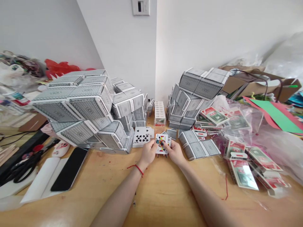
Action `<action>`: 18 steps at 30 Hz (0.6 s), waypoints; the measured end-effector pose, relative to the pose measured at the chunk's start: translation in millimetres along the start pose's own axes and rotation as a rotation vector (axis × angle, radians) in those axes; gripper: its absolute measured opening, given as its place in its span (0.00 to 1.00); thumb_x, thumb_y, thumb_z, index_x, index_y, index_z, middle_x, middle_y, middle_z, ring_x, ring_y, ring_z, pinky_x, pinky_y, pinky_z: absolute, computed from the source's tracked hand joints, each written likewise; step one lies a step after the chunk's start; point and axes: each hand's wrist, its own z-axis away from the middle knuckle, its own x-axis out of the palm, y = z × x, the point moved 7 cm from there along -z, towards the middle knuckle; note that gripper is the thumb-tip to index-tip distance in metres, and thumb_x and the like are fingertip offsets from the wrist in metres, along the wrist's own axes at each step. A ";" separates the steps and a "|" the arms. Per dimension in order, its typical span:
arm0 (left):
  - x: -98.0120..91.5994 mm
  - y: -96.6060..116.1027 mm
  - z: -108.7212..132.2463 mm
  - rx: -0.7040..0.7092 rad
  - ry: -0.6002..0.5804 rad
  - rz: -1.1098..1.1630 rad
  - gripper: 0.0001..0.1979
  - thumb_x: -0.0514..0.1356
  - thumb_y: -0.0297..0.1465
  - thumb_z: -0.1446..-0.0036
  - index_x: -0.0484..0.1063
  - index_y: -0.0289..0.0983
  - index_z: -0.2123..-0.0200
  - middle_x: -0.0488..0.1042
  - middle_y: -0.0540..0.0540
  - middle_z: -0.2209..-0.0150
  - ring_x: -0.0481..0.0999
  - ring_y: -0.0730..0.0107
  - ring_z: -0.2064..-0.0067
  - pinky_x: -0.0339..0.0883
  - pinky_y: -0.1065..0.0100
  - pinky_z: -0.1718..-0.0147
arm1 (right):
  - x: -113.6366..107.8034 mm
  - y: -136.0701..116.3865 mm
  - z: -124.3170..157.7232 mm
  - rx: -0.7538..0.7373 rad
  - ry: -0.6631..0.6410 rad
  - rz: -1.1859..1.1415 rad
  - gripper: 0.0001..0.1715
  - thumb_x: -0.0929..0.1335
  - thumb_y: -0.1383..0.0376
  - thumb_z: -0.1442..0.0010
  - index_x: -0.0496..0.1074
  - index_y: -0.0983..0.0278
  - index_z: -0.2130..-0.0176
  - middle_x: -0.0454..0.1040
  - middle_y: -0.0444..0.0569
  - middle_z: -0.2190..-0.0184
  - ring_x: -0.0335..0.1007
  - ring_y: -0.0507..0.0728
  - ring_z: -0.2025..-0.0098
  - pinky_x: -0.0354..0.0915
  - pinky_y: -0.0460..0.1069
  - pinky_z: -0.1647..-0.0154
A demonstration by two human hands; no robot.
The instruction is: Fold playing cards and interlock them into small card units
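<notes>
Between my two hands is a playing card (pixel 162 148) with a coloured court picture, held face up low over the table. My left hand (pixel 148 152) grips its left side, thumb on the face; my right hand (pixel 175 152) grips the right side in the same way. Whether more cards lie beneath it, I cannot tell. Just left of my left hand lie face-up spade cards (pixel 141 137). Right of my right hand sits a low block of grey-backed cards (pixel 198 145). A few grey-backed cards (pixel 170 133) lie behind the held card.
Tall stacks of folded grey-backed cards stand at left (pixel 90 104) and right (pixel 201 85), with a small clear box (pixel 160 113) between. Red card boxes (pixel 243 176) and plastic wrap clutter the right. A phone (pixel 70 170) and black scissors (pixel 28 164) lie left.
</notes>
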 end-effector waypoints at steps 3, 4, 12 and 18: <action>-2.1 2.8 -0.4 0.015 0.018 -0.041 0.16 0.48 0.38 0.46 0.60 0.35 0.80 0.61 0.53 0.84 0.61 0.77 0.80 0.52 0.75 0.81 | 1.0 0.0 0.1 0.009 -0.016 -0.011 0.18 0.66 0.52 0.51 0.64 0.64 0.72 0.67 0.41 0.85 0.59 0.50 0.87 0.56 0.44 0.89; -2.8 4.4 -0.3 0.020 0.025 -0.057 0.16 0.48 0.39 0.46 0.59 0.35 0.80 0.61 0.53 0.84 0.61 0.77 0.80 0.52 0.74 0.80 | 1.1 -0.4 0.1 0.013 -0.017 -0.013 0.18 0.66 0.52 0.51 0.64 0.64 0.72 0.68 0.41 0.85 0.59 0.50 0.87 0.56 0.44 0.89; -11.3 15.9 1.6 0.090 0.159 -0.223 0.13 0.47 0.35 0.45 0.59 0.36 0.78 0.58 0.54 0.83 0.58 0.77 0.80 0.51 0.74 0.79 | -6.9 -4.6 -3.6 -0.036 0.033 -0.114 0.15 0.67 0.55 0.50 0.69 0.65 0.71 0.72 0.45 0.77 0.65 0.52 0.77 0.63 0.46 0.77; -14.6 14.3 1.1 0.106 0.201 -0.284 0.13 0.47 0.34 0.44 0.58 0.36 0.78 0.59 0.54 0.84 0.60 0.77 0.81 0.50 0.75 0.80 | -9.1 0.7 -6.9 -0.004 -0.013 -0.273 0.14 0.67 0.58 0.51 0.72 0.65 0.66 0.75 0.48 0.69 0.70 0.55 0.69 0.65 0.49 0.65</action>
